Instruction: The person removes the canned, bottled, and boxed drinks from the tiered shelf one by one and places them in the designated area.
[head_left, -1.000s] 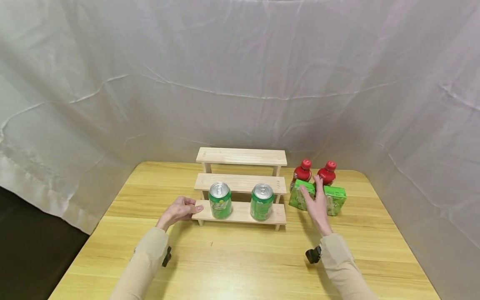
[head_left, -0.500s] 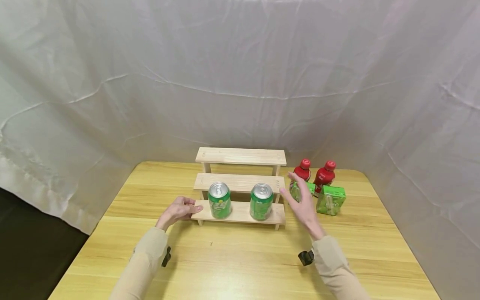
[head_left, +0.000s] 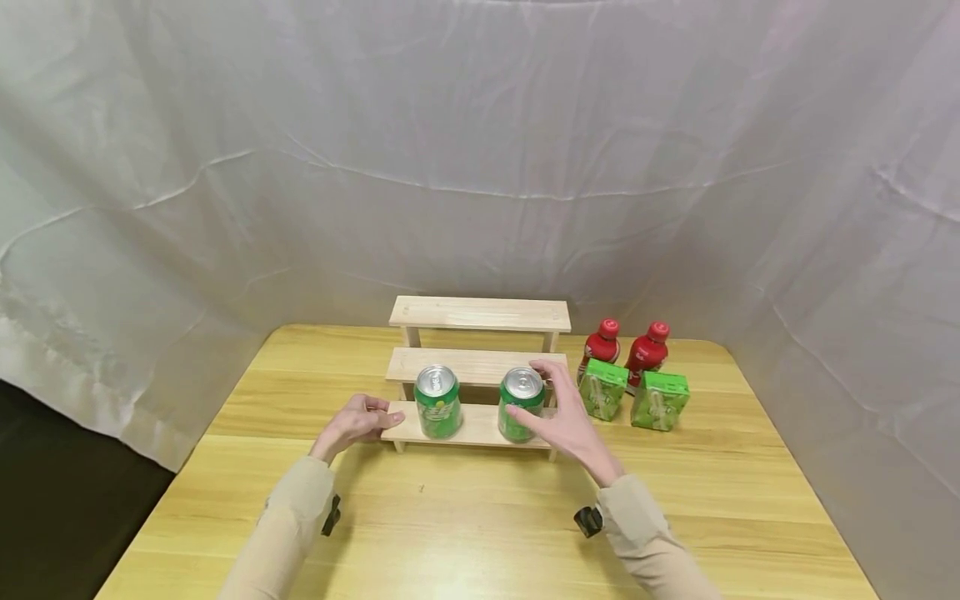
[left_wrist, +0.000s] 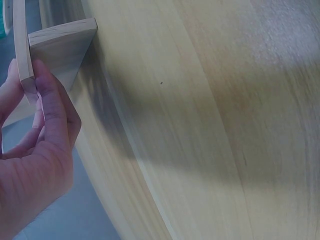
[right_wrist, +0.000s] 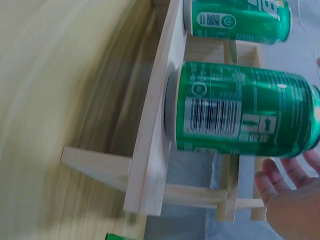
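A three-tier wooden display stand (head_left: 480,313) stands on the table. My left hand (head_left: 358,419) pinches the left end of its lowest board; in the left wrist view the thumb and fingers (left_wrist: 50,100) lie on either side of that board. Two green soda cans stand upright on this tier, a left can (head_left: 438,402) and a right can (head_left: 516,421). My right hand (head_left: 566,421) is around the right side of the right can, thumb in front and fingers behind. In the right wrist view its fingers (right_wrist: 280,175) are spread close beside the can; contact is unclear.
Right of the stand are two green drink cartons, a left one (head_left: 602,392) and a right one (head_left: 660,402). Behind them stand two red-capped bottles, a left one (head_left: 600,346) and a right one (head_left: 648,354). A grey curtain (head_left: 480,167) encloses the table's (head_left: 465,533) back and sides.
My right hand has moved left, from over the cartons to the right can. The left hand stays on the stand. Cans, cartons and bottles have kept their places.
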